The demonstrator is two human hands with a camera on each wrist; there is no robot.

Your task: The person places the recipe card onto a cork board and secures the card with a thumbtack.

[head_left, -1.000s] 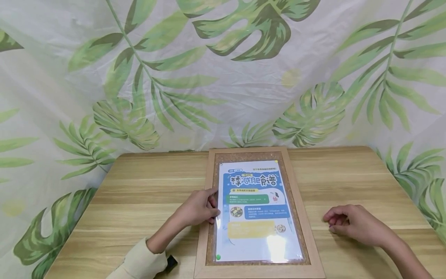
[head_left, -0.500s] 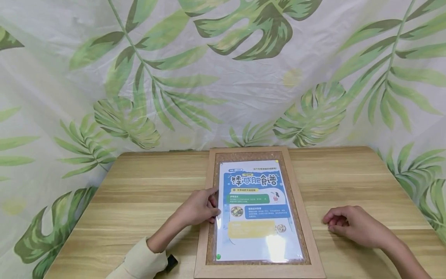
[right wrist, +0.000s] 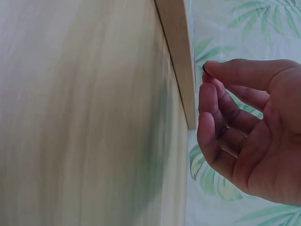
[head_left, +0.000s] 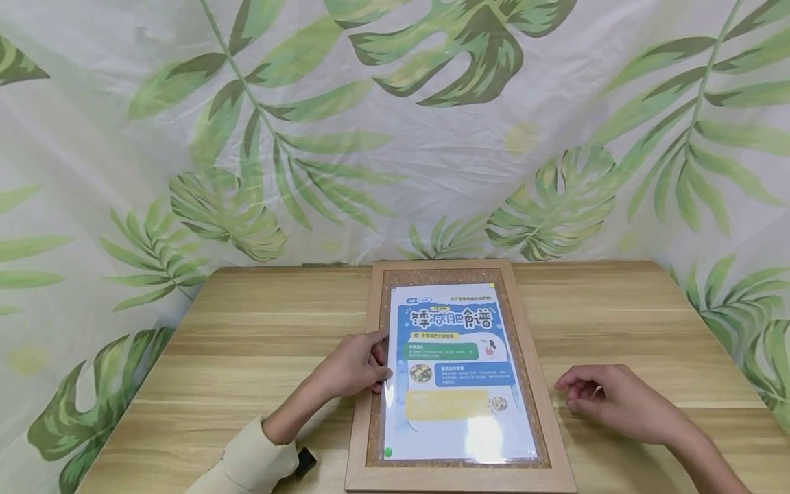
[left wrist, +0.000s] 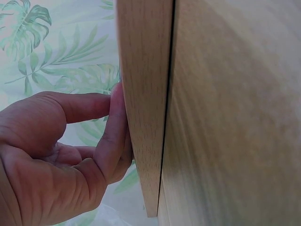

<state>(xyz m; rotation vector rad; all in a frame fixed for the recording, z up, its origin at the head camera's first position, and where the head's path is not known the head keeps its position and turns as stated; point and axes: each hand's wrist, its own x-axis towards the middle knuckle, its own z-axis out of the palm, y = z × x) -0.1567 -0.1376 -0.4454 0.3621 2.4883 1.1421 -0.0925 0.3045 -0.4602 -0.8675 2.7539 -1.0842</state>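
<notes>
A laminated poster [head_left: 457, 432] with blue, green and yellow panels lies on a wood-framed cork board [head_left: 444, 276]. Its top right corner bears a yellow thumbtack [head_left: 492, 286], its bottom left a green thumbtack [head_left: 388, 452]. My left hand [head_left: 354, 363] rests at the poster's left edge, fingertips pressing down; in the left wrist view, that hand [left wrist: 66, 150] touches the board's wooden frame [left wrist: 143, 94]. Right of the board, my right hand [head_left: 617, 398] hovers over the table. In the right wrist view, its thumb and forefinger pinch a small dark thumbtack [right wrist: 204, 68], mostly hidden.
The wood-grain table [head_left: 278, 309] extends on both sides of the board. Behind it hangs a leaf-print cloth [head_left: 444, 171]. A small black object [head_left: 305, 463] shows beside the left sleeve [head_left: 253, 461]. Glare whitens the poster's lower part.
My right hand has moved a little left, closer to the board's right side. The left hand keeps its place at the poster's edge. The head view has shifted slightly.
</notes>
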